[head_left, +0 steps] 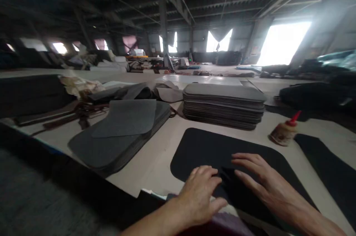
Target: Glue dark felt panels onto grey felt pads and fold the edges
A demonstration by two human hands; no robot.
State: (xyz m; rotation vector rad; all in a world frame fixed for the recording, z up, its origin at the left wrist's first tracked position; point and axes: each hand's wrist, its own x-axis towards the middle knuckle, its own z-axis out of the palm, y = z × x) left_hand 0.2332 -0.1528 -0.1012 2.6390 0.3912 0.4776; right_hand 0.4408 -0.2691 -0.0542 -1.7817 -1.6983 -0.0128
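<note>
Workshop surface (152, 169), pale; lower right: one black rounded-corner sheet (203, 147), probably light, pliable, best held at corners. Left hand (199, 188), right hand (268, 179): grip loosely spread, pinching nothing.

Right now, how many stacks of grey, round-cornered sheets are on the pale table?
2: lower grey stack, on the left; taller grey stack, beyond the black round-cornered sheet. Others may be hidden behind.

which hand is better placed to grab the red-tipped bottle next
Probably the right hand: it is over the mat, nearer the bottle, and looks free. The left hand is farther off, by the mat's near edge.
</note>
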